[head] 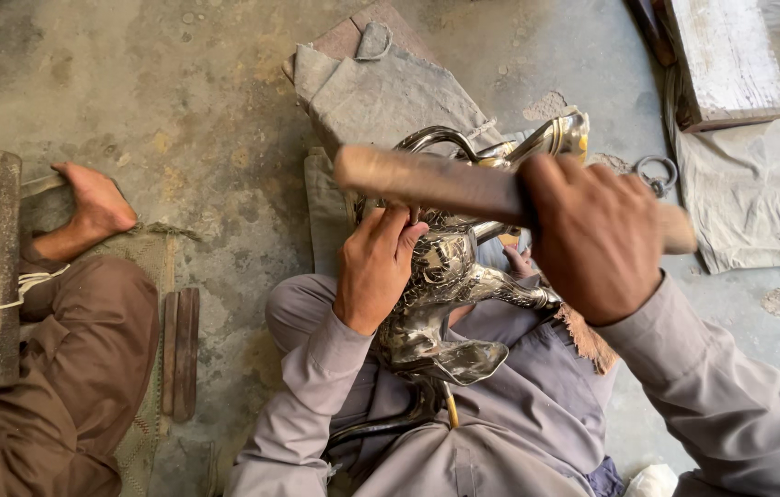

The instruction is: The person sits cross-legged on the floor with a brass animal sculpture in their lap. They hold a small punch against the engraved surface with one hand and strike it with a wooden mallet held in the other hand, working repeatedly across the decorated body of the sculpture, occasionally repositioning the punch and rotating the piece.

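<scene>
Right hand (pixel 597 241) is closed tight around a wooden stick (pixel 436 181), held flat above a shiny metal figure (pixel 450 285). Left hand (pixel 376 267) grips the figure from the side — it rests on the person's lap, over a grey cloth (pixel 381 92) on the floor (pixel 178 92). Another person's bare foot (pixel 95 204) sits well apart.

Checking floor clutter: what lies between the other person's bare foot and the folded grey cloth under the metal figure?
Only bare stained concrete floor lies between the foot and cloth, per the head view.
</scene>
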`<state>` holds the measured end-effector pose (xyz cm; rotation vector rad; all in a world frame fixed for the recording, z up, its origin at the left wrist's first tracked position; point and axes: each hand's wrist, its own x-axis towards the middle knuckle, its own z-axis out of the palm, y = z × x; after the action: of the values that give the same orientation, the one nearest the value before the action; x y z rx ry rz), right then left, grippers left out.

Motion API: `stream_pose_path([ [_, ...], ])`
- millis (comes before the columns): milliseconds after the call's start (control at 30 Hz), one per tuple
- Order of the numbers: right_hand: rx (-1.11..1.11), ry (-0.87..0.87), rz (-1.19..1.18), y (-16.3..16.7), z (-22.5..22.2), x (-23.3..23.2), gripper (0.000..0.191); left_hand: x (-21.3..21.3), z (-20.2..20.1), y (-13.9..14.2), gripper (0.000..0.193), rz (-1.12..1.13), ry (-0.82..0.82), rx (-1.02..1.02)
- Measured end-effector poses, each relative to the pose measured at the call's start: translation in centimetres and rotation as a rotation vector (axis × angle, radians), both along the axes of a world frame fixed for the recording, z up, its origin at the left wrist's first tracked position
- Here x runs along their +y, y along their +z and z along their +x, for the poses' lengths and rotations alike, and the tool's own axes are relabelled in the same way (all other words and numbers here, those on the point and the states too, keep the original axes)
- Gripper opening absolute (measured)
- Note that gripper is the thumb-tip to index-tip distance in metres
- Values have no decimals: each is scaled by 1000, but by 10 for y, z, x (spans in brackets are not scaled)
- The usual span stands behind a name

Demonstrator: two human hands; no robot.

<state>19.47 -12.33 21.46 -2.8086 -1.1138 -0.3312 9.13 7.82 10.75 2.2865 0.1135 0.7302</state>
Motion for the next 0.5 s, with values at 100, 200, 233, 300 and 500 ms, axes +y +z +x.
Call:
stream_pose_path([
  [100,90,85,376,2,-3,-1,28,0,0,0,26,-71,-6,-3],
  [200,-43,-5,-33,-3,-5,-6,16,2,0,-6,26,8,-38,-70],
  [233,26,-7,-21,-6,-2,-10,19,4,1,-8,23,-77,-42,-61],
  [300,174,-14,-11,-13,4,-20,25,12,0,-16,16,-261,-51,-37],
  [500,302,-65,42,-45,9,-36,54,47,-23,-40,26,-694,53,-3],
])
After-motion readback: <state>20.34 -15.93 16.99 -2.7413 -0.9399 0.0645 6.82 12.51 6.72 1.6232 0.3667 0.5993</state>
